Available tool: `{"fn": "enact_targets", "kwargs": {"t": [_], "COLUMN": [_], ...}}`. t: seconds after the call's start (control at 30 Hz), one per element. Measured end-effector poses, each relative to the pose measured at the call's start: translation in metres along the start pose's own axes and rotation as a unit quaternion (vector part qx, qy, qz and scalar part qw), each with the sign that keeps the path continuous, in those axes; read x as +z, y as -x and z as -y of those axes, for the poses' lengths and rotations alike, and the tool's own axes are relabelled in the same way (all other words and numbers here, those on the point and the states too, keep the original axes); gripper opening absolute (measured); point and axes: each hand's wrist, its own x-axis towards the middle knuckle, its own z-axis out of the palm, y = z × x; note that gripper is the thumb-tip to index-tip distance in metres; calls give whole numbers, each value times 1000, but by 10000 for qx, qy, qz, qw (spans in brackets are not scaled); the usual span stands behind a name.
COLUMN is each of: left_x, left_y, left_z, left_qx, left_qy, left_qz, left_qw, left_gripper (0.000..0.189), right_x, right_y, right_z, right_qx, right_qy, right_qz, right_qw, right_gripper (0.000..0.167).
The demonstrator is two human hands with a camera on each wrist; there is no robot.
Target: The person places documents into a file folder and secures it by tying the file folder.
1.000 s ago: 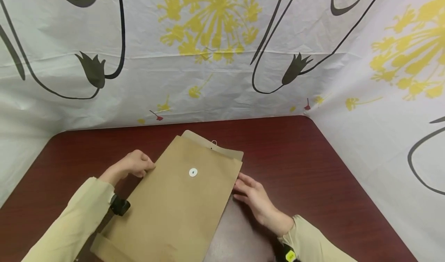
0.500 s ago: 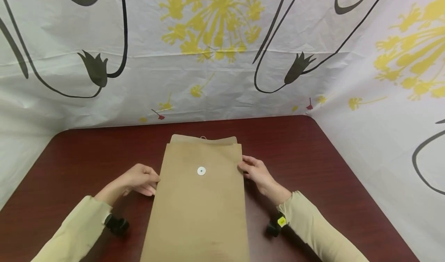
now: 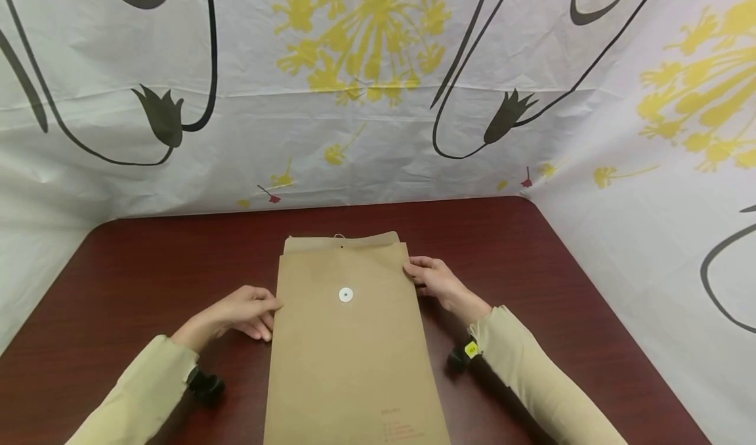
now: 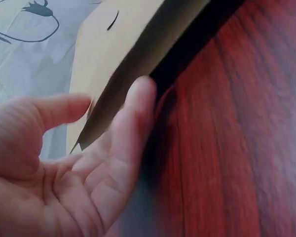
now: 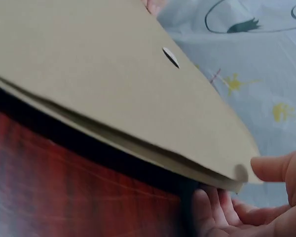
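A brown kraft paper document envelope [image 3: 348, 360] stretches from the middle of the table to the bottom of the head view. It bears a white round button [image 3: 346, 295], and its flap [image 3: 313, 243] shows past the far edge with a small string loop. My left hand [image 3: 245, 312] pinches the left edge; in the left wrist view the thumb [image 4: 64, 109] lies at the front face and the fingers along the side. At the upper right corner, my right hand [image 3: 438, 281] pinches the envelope, thumb [image 5: 271, 169] on top and fingers underneath. The near end is out of view.
The dark red wooden table [image 3: 177, 261] has rounded far corners. White cloth [image 3: 378, 149] with flower prints hangs behind it and along the sides. Small black cameras [image 3: 203, 386] sit at both wrists.
The envelope has turned from a rightward slant to nearly straight, and red print now shows near its lower end. My left hand has come nearer; my right hand has slid farther away.
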Motion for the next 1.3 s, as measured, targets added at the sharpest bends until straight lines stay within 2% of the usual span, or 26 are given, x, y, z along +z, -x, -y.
{"fn": "enact_targets", "kwargs": {"t": [0.1, 0.2, 0.33, 0.43, 0.53, 0.73, 0.97, 1.03, 1.17, 1.3], "left_x": [-3, -5, -10, -13, -15, -16, -15, -14, -13, -14], "left_y": [-8, -18, -31, -38, -43, -48, -52, -52, -53, -53], "left_z": [-2, -8, -15, -17, -19, -21, -21, -21, -20, -18], "left_qx": [167, 341, 435, 535, 699, 984, 960, 931, 943, 1015], "left_qy": [-30, 129, 409, 502, 564, 775, 1094, 1134, 1217, 1291], "left_qz": [-392, -851, -1176, -1126, -918, -646, -699, -768, -880, -884], "left_qw": [9991, 9957, 9913, 9909, 9917, 9900, 9869, 9862, 9842, 9825], "left_gripper": [35, 44, 55, 59, 57, 49, 56, 50, 25, 23], "right_x": [0, 0, 1, 0, -1, -1, 1, 2, 4, 6], "right_y": [-5, -10, -16, -22, -28, -36, -43, -44, -46, -47], "right_z": [4, 8, 11, 12, 12, 12, 10, 11, 12, 12], "right_qx": [182, 238, 133, 0, -162, -492, -705, -740, -814, -867], "right_qy": [145, 187, 74, -95, -314, -569, -822, -802, -614, -504], "right_qz": [-34, -57, 42, 137, 264, 378, 180, 165, 79, 11], "right_qw": [9997, 9995, 9999, 9999, 9990, 9964, 9940, 9939, 9948, 9950], "right_gripper": [50, 48, 40, 35, 35, 44, 32, 29, 23, 25]}}
